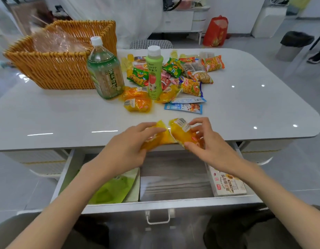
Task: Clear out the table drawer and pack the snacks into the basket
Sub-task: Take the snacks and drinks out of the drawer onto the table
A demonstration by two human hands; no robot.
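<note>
My left hand [127, 148] grips a yellow snack packet [160, 138] at the table's front edge, above the open drawer [155, 205]. My right hand [206, 141] holds a second yellow packet [180, 132] beside it. In the drawer lie a green pouch [114, 189] on the left and a white box [227, 184] on the right. A wicker basket [53, 71] stands at the table's back left with clear plastic wrap inside. A pile of small snack packets [175, 76] covers the table's middle.
A large tea bottle [105, 72] and a slim green juice bottle [154, 72] stand upright between basket and pile. More yellow packets [137, 103] lie in front of them. A chair [151, 44] is behind the table; a red bag [216, 31] and bin [294, 44] stand on the floor.
</note>
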